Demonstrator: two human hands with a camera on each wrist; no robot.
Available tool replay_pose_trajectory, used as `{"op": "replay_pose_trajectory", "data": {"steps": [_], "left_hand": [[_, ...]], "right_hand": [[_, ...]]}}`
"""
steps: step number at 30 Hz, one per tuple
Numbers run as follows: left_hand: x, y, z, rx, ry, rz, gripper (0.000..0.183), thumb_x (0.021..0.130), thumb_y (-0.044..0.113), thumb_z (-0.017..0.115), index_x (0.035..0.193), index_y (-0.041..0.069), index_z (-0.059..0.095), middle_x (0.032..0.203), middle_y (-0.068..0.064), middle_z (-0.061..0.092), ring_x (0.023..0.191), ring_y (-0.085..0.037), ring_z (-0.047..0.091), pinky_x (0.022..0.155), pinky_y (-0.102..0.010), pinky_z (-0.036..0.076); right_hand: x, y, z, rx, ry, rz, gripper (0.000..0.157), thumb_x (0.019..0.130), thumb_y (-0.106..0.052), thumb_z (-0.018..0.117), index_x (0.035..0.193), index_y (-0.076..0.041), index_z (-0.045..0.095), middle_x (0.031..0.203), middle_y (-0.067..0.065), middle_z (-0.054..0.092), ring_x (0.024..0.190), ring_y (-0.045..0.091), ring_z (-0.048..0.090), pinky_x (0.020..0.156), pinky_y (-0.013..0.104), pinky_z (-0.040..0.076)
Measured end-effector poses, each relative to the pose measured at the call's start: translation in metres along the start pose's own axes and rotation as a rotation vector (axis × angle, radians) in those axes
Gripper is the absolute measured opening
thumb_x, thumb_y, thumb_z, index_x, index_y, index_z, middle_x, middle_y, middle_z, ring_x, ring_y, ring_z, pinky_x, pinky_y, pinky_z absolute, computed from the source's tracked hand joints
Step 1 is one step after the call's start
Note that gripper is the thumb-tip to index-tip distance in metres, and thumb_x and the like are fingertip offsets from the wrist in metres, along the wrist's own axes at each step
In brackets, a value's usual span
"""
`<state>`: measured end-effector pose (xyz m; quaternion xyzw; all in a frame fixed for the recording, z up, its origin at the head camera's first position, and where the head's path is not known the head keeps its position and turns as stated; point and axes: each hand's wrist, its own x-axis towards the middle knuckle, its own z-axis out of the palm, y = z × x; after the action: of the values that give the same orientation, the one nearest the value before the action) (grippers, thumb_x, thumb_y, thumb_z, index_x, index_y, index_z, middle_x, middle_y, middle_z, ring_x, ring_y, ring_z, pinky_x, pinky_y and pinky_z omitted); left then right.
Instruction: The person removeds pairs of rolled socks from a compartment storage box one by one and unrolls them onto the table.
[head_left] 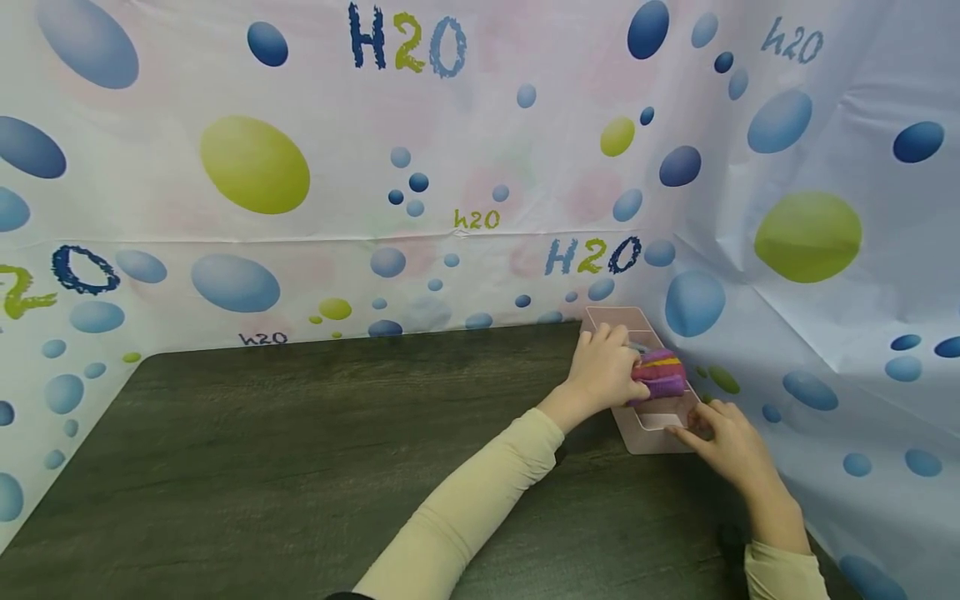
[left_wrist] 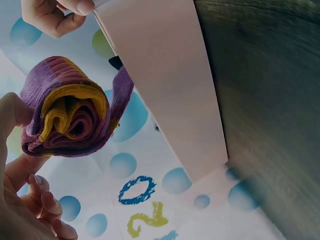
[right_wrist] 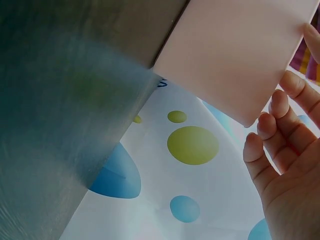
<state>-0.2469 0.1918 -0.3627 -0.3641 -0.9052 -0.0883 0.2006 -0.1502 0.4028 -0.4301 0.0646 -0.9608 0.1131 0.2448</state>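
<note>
My left hand (head_left: 600, 367) grips a rolled pair of socks (head_left: 660, 373), striped purple, maroon and yellow, over the pale pink box (head_left: 651, 442). In the left wrist view the roll's spiral end (left_wrist: 72, 117) faces the camera, between thumb and fingers. A purple knitted flap (left_wrist: 121, 92) beside it reaches the box rim; whether it belongs to the same roll I cannot tell. With thumb and fingers, my right hand (head_left: 731, 446) holds the box rim at the near right corner. Something grey (head_left: 639, 347) inside the box is mostly hidden by the left hand.
The box has dividers and stands at the table's far right corner. A dark wood-grain table (head_left: 300, 467) spreads to the left. White sheeting (head_left: 480, 150) with blue and green dots hangs behind and to the right, close beside the box.
</note>
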Motion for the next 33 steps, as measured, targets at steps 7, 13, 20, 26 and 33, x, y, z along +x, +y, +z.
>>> {"op": "replay_pose_trajectory", "data": {"steps": [7, 13, 20, 26, 33], "left_hand": [[-0.014, -0.013, -0.007, 0.081, 0.060, 0.029, 0.031, 0.076, 0.061, 0.069, 0.081, 0.030, 0.070, 0.093, 0.009, 0.047, 0.089, -0.012, 0.040, 0.072, -0.028, 0.031], [-0.029, -0.026, -0.008, 0.117, 0.077, 0.055, 0.030, 0.077, 0.058, 0.068, 0.082, 0.028, 0.070, 0.096, 0.008, 0.050, 0.090, -0.013, 0.042, 0.072, -0.029, 0.031], [-0.045, -0.041, -0.010, 0.135, 0.112, 0.059, 0.024, 0.076, 0.050, 0.067, 0.074, 0.026, 0.065, 0.094, 0.008, 0.051, 0.088, -0.013, 0.043, 0.070, -0.029, 0.031], [-0.058, -0.052, -0.013, 0.144, 0.135, 0.048, 0.021, 0.073, 0.043, 0.068, 0.067, 0.025, 0.060, 0.090, 0.008, 0.049, 0.085, -0.014, 0.041, 0.070, -0.029, 0.029], [-0.073, -0.063, -0.018, 0.113, 0.154, 0.013, 0.017, 0.072, 0.041, 0.069, 0.070, 0.025, 0.064, 0.086, 0.007, 0.046, 0.084, -0.014, 0.040, 0.070, -0.029, 0.027]], "right_hand": [[0.001, -0.001, 0.001, -0.001, 0.000, 0.000, 0.030, 0.074, -0.031, 0.082, 0.070, -0.014, 0.058, 0.070, -0.001, 0.049, 0.068, 0.015, 0.044, 0.059, 0.032, 0.036], [0.000, -0.002, 0.001, 0.005, -0.004, 0.009, 0.031, 0.075, -0.034, 0.082, 0.070, -0.015, 0.058, 0.070, -0.001, 0.049, 0.069, 0.015, 0.043, 0.059, 0.033, 0.035], [-0.001, -0.003, 0.001, 0.010, 0.014, -0.005, 0.030, 0.074, -0.032, 0.082, 0.070, -0.015, 0.058, 0.070, -0.002, 0.048, 0.068, 0.014, 0.042, 0.059, 0.032, 0.034], [-0.001, -0.003, 0.000, 0.010, 0.015, -0.005, 0.030, 0.074, -0.032, 0.082, 0.071, -0.015, 0.058, 0.070, -0.001, 0.049, 0.069, 0.015, 0.043, 0.060, 0.034, 0.035], [0.000, -0.004, -0.004, 0.008, -0.008, 0.014, 0.030, 0.076, -0.033, 0.081, 0.072, -0.015, 0.058, 0.071, 0.000, 0.050, 0.070, 0.016, 0.046, 0.061, 0.035, 0.037]]}}
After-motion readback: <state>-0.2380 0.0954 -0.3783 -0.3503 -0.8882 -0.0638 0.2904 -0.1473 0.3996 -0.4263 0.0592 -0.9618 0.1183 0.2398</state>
